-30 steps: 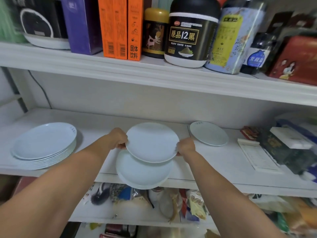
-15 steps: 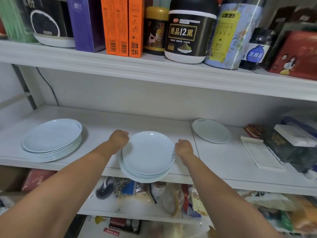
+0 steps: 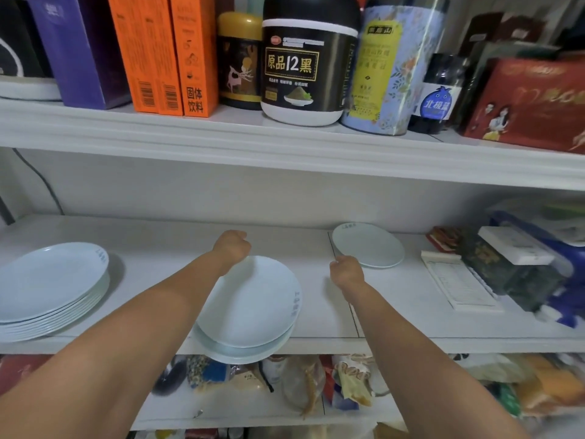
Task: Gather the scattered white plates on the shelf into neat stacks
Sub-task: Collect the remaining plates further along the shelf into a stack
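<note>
Fisted on nothing, both: left hand and right hand, fingers tucked under, backs toward the camera, nothing showing in either.

Far left on the shelf, a tall stack of white plates, lying flat and face up. Round, so no long axis. Grey rim print turned to the far right.

Next, left hand over the far left rim of a short stack, overlapping it in view. Touching or just above, cannot tell. Short stack flat and face up, top plate's rim print pointing right. Lower plates peeking out at the near side, jutting past the shelf's front lip.

Then right hand above bare shelf, apart from the short stack, just beside the near left rim of a single plate. Single plate flat and face up, print at its far left rim, toward the back wall.

Further right, a notepad, then dark boxes under a white one.

On the level above, orange cartons left of a black jar. Below, bags of food.
</note>
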